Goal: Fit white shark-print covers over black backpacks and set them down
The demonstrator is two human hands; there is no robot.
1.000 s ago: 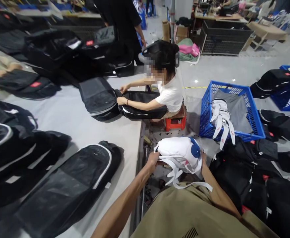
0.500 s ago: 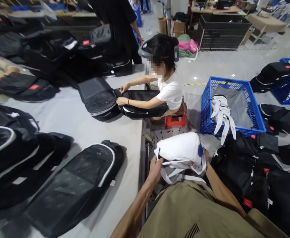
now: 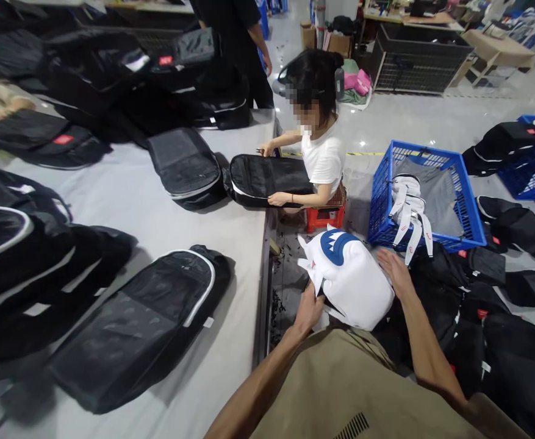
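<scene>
A white backpack [image 3: 352,277] with a blue shark-mouth patch rests over my lap, patch side up. My left hand [image 3: 309,306] grips its lower left edge. My right hand [image 3: 394,270] lies beside its right side with the fingers spread, touching or almost touching the fabric. A black backpack [image 3: 143,323] with white piping lies flat on the grey table [image 3: 157,219] to my left.
A seated person in a white shirt [image 3: 323,160] handles a black bag [image 3: 267,180] at the table's far edge. A blue crate [image 3: 425,198] with a white bag stands on the floor ahead. Black bags are piled at my right [image 3: 500,317] and along the table's left.
The white backpack has been turned over, so the blue shark patch now faces up. My right hand has come off it and spread open. The seated person has shifted her bag.
</scene>
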